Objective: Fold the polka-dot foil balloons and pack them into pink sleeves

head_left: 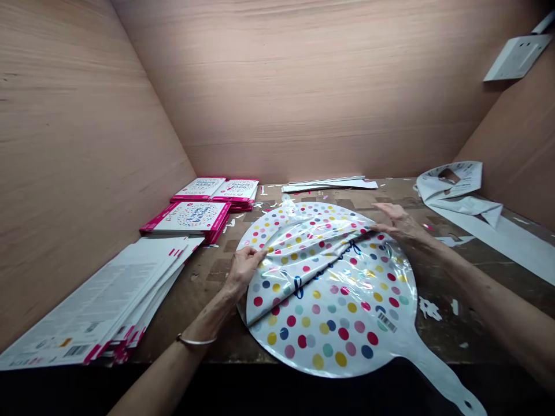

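Observation:
A flat, uninflated foil balloon (pixel 321 341), white with coloured dots and blue lettering, lies in front of me with its upper part folded over along a slanting crease. Beneath it sits a round white paddle-shaped board whose handle (pixel 442 370) points to the lower right. My left hand (pixel 247 266) is closed, thumb and fingers pinching the foil at the left of the folded layer. At the crease's upper right end, my right hand (pixel 396 222) has its fingers stretched out and apart, touching the foil. A clear neck tab (pixel 288 203) sticks up at the balloon's top.
Pink-and-white printed packs (pixel 191 216) are stacked at the back left, with a fanned pile of printed cards (pixel 104 294) nearer. White strips (pixel 332 184) lie by the back wall. Crumpled white paper (pixel 455 188) is at right. Wooden panels enclose the worktable (pixel 203 300).

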The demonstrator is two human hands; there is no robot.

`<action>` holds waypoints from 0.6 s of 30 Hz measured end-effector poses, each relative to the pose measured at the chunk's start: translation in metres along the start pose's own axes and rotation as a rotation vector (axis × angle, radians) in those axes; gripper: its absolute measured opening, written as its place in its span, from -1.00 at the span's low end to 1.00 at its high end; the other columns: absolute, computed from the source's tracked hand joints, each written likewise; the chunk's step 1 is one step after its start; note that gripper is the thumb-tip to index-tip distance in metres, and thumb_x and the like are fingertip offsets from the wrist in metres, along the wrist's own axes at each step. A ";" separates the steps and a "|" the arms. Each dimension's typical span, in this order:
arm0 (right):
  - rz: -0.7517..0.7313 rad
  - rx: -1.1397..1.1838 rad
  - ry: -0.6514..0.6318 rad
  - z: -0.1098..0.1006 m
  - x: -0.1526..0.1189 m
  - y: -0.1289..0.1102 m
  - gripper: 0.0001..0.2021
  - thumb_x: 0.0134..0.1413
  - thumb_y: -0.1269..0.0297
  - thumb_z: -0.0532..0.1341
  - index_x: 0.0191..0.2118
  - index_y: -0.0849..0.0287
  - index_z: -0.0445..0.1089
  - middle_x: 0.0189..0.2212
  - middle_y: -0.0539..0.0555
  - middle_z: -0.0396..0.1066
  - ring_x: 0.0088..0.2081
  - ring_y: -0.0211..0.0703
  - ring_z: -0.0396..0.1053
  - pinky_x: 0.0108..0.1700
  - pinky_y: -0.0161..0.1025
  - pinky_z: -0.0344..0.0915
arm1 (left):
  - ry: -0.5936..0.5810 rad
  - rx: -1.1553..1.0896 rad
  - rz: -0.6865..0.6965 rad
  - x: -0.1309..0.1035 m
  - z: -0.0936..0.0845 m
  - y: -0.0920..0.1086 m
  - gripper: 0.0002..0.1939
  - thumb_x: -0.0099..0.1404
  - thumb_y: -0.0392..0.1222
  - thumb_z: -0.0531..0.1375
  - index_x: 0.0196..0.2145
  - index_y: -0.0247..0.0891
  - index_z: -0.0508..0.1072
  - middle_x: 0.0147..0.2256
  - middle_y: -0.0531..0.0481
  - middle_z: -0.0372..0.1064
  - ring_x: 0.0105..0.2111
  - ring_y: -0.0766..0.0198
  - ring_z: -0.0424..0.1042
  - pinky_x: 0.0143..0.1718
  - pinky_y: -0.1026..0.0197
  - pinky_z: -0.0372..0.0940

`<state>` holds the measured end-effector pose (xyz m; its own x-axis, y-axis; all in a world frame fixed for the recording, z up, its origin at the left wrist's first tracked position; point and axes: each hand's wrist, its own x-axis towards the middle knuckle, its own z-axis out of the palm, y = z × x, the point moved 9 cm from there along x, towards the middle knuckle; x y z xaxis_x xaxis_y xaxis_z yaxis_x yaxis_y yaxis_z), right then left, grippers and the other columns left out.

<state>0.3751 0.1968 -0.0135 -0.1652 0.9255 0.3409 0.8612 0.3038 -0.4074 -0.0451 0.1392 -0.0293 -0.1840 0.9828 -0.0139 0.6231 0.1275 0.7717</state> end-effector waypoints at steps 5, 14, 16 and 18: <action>0.077 0.090 -0.185 0.037 0.013 0.008 -0.68 0.01 0.12 0.14 -0.17 0.18 0.45 -0.49 0.05 0.46 -0.48 -0.14 0.38 -0.46 -0.26 0.29 | 0.284 0.339 0.592 -0.088 -0.022 0.042 -0.49 0.15 0.07 0.17 -0.04 -0.31 0.26 -0.02 -0.29 0.25 -0.05 -0.04 0.28 -0.12 -0.02 0.23; -0.071 0.062 -0.057 0.011 0.014 -0.022 -0.69 0.05 0.19 0.09 -0.15 0.21 0.42 -0.17 0.18 0.40 -0.18 -0.01 0.37 -0.17 -0.12 0.31 | 0.121 0.979 0.967 -0.118 0.031 0.049 -0.68 0.22 -0.47 -0.10 -0.24 -0.39 0.42 -0.27 -0.22 0.40 -0.25 0.04 0.35 -0.13 -0.10 0.15; -0.295 -0.036 -0.065 0.011 -0.008 -0.057 -0.68 0.06 0.25 0.10 -0.06 0.16 0.37 -0.08 0.19 0.35 -0.08 0.03 0.31 -0.06 -0.03 0.25 | 0.099 1.014 0.964 -0.113 0.030 0.052 -0.70 0.20 -0.48 -0.09 -0.35 -0.38 0.43 -0.40 -0.19 0.38 -0.38 0.10 0.34 -0.18 -0.07 0.17; -0.501 -0.169 -0.096 0.023 -0.035 -0.089 -0.62 0.06 0.37 0.08 0.04 0.13 0.28 0.00 0.18 0.29 -0.01 0.05 0.25 0.01 0.05 0.18 | 0.101 1.020 0.951 -0.111 0.027 0.057 -0.70 0.18 -0.49 -0.09 -0.47 -0.35 0.40 -0.51 -0.14 0.33 -0.48 0.14 0.29 -0.26 -0.02 0.18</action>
<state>0.2934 0.1425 -0.0089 -0.6121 0.6957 0.3759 0.7297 0.6801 -0.0704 0.0309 0.0404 -0.0010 0.5906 0.7380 0.3265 0.8021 -0.4923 -0.3381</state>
